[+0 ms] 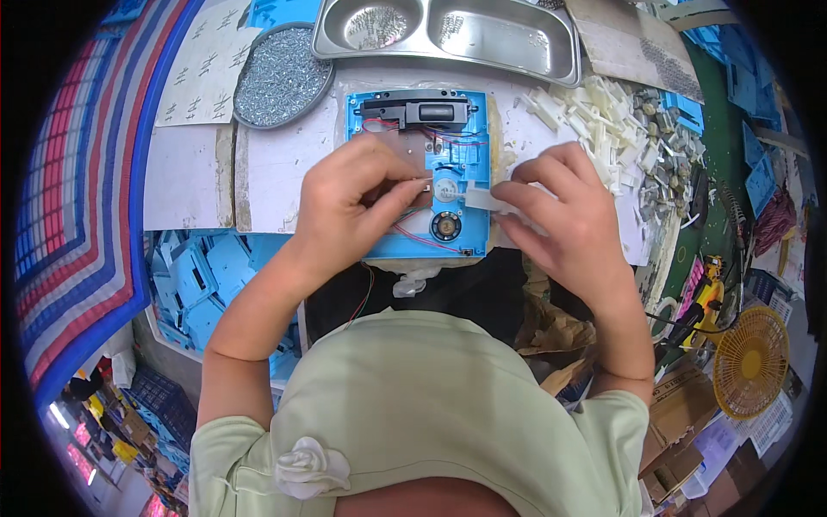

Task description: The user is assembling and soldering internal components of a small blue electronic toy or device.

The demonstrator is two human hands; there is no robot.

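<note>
A light-blue plastic housing (pixel 401 244) lies open on the bench in front of me, with a black part along its far edge, thin red and dark wires, a white round part (pixel 445 189) and a small round speaker (pixel 445 226) inside. My left hand (pixel 357 194) reaches over its left side, thumb and index finger pinched together; a tiny pale bit shows at their tips, too small to name. On the right, my right hand (pixel 560 202) has its fingertips on a white plastic piece (pixel 480 198) that extends over the housing's right edge beside the round part.
A grey bowl of screws (pixel 284 77) and a steel compartment tray (pixel 504 65) with small parts stand at the back. White plastic parts (pixel 594 129) and metal pieces are heaped right. Blue housings (pixel 207 276) fill a box lower left. A yellow fan (pixel 751 362) stands far right.
</note>
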